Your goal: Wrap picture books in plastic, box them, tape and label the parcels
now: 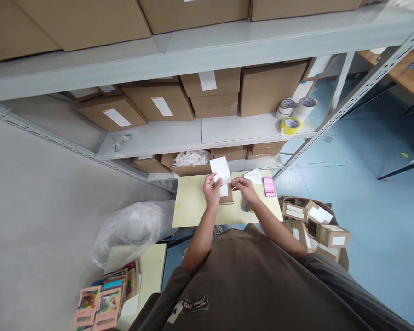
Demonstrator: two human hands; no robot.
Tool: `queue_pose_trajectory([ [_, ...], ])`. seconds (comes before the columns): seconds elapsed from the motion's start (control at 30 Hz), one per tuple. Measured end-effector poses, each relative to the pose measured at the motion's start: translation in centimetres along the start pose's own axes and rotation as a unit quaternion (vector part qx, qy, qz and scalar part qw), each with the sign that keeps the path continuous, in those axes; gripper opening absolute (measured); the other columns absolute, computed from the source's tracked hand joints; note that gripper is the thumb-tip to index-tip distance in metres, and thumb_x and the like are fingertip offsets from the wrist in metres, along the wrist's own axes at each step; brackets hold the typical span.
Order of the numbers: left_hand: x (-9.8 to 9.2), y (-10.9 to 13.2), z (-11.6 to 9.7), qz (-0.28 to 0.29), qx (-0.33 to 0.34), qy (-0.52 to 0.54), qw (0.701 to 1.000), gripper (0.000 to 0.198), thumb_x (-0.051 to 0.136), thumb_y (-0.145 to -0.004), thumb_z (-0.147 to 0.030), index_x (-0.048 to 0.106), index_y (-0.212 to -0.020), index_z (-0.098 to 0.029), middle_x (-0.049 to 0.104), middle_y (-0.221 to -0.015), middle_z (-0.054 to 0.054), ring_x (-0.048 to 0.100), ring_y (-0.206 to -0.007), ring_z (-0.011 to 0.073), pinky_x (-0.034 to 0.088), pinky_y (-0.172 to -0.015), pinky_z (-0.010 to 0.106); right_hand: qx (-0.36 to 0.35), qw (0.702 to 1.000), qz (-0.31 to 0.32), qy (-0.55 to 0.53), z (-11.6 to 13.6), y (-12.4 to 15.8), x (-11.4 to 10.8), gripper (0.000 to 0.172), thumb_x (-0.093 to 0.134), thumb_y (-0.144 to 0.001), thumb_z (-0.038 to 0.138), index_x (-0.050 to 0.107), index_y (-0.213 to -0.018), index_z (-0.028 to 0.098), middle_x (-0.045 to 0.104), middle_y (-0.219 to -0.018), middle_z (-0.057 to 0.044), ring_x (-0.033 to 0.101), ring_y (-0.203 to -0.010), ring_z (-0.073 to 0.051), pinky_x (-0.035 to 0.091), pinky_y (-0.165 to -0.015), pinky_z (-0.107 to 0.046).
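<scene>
My left hand is closed on a white label sheet, thumb on its face, holding it up above the small table. At the sheet's lower right corner, the fingertips of my right hand pinch its edge. Beneath the sheet, a small brown cardboard box lies on the table, with a white patch on top partly hidden by the sheet and my hands. A blue and yellow round object is partly covered by my right forearm. White papers and a pink pad lie to the right.
A metal shelf with cartons stands ahead, its upper beam overhead. Tape rolls sit on it. Right of the table is a large container of small boxes; at left are a plastic bag and printed packs.
</scene>
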State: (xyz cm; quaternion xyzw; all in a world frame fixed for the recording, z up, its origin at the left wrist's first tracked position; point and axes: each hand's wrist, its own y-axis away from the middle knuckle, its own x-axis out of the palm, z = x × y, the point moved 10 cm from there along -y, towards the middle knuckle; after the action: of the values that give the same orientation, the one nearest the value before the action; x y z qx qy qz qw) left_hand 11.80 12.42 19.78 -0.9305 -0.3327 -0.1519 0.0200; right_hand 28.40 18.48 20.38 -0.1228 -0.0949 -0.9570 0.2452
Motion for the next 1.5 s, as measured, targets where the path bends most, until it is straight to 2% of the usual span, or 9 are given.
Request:
queue_pose_trajectory([
  [0.37,0.2,0.2,-0.2,0.005,0.01,-0.022,1.0,0.06,0.093,-0.074,-0.053,0.069,-0.118,-0.02,0.078,-0.103,0.009,0.074,-0.095,0.0236,0.057,-0.088,0.036,-0.002,1.0,0.004,-0.001,-0.1,0.0,0.2,0.038,0.081,-0.084,0.06,0.072,-0.079,0.023,0.073,-0.077,-0.002,0.066,-0.076,-0.018,0.055,-0.076,-0.033],
  [0.5,0.1,0.2,-1.5,0.012,0.065,-0.113,0.991,0.051,0.097,-0.072,-0.046,0.077,-0.113,-0.023,0.075,-0.12,0.013,0.071,-0.111,0.0261,0.057,-0.096,0.038,-0.025,1.0,-0.007,0.012,0.1,-0.2,-0.1,0.036,0.079,-0.086,0.059,0.071,-0.081,0.024,0.072,-0.079,-0.002,0.066,-0.077,-0.018,0.055,-0.075,-0.033],
  [0.6,1.8,0.4,-0.9,0.1,0.054,-0.167,0.979,0.034,0.093,-0.078,-0.046,0.082,-0.099,-0.022,0.077,-0.109,0.012,0.073,-0.105,0.0265,0.058,-0.093,0.038,-0.05,0.998,-0.003,0.032,0.3,-0.4,-0.3,0.035,0.078,-0.086,0.058,0.071,-0.084,0.024,0.071,-0.08,-0.002,0.065,-0.078,-0.018,0.054,-0.076,-0.033],
  [0.7,3.3,0.9,1.0,0.178,-0.006,-0.144,0.973,0.035,0.089,-0.08,-0.05,0.084,-0.097,-0.019,0.079,-0.093,0.009,0.075,-0.091,0.0256,0.06,-0.084,0.037,-0.074,0.995,0.015,0.061,0.5,-0.5,-0.4,0.034,0.077,-0.088,0.057,0.072,-0.086,0.023,0.071,-0.083,-0.002,0.064,-0.079,-0.019,0.054,-0.078,-0.034],
  [0.93,2.6,0.3,3.2,0.078,-0.096,-0.054,0.991,0.054,0.086,-0.075,-0.068,0.079,-0.086,-0.016,0.075,-0.081,0.006,0.07,-0.074,0.0201,0.059,-0.074,0.033,-0.075,0.994,0.033,0.067,0.5,-0.1,-1.8,0.029,0.073,-0.091,0.052,0.069,-0.085,0.024,0.072,-0.086,-0.002,0.068,-0.084,-0.02,0.053,-0.083,-0.036],
  [1.07,4.3,1.0,3.6,0.116,-0.102,-0.048,0.987,0.063,0.076,-0.079,-0.08,0.078,-0.084,-0.017,0.074,-0.079,0.008,0.07,-0.077,0.0215,0.057,-0.075,0.034,-0.049,0.996,0.019,0.072,0.1,0.1,-3.1,0.024,0.069,-0.091,0.048,0.065,-0.088,0.024,0.072,-0.087,-0.001,0.068,-0.085,-0.019,0.052,-0.082,-0.035],
  [1.2,5.5,1.7,3.7,0.141,-0.063,-0.085,0.984,0.052,0.088,-0.073,-0.067,0.08,-0.085,-0.017,0.072,-0.078,0.004,0.068,-0.08,0.0207,0.054,-0.075,0.031,-0.025,0.996,0.039,0.083,0.0,0.6,-3.3,0.02,0.068,-0.09,0.045,0.062,-0.088,0.025,0.07,-0.086,0.0,0.068,-0.085,-0.019,0.052,-0.082,-0.034],
  [1.33,3.1,0.3,5.4,0.081,-0.099,-0.07,0.989,0.049,0.096,-0.064,-0.057,0.08,-0.084,-0.016,0.069,-0.072,0.001,0.064,-0.072,0.0175,0.049,-0.067,0.027,-0.012,0.998,0.021,0.062,-0.1,1.0,-3.9,0.02,0.066,-0.09,0.044,0.059,-0.085,0.026,0.069,-0.094,-0.001,0.068,-0.088,-0.02,0.053,-0.081,-0.034],
  [1.5,-7.3,-5.9,3.8,-0.156,-0.07,0.004,0.985,0.054,0.092,-0.061,-0.062,0.073,-0.081,-0.016,0.064,-0.068,-0.001,0.062,-0.069,0.0158,0.049,-0.067,0.028,-0.021,0.995,-0.09,0.044,-0.6,0.8,-5.2,0.021,0.06,-0.089,0.044,0.051,-0.082,0.027,0.068,-0.097,-0.002,0.063,-0.086,-0.022,0.055,-0.076,-0.034],
])
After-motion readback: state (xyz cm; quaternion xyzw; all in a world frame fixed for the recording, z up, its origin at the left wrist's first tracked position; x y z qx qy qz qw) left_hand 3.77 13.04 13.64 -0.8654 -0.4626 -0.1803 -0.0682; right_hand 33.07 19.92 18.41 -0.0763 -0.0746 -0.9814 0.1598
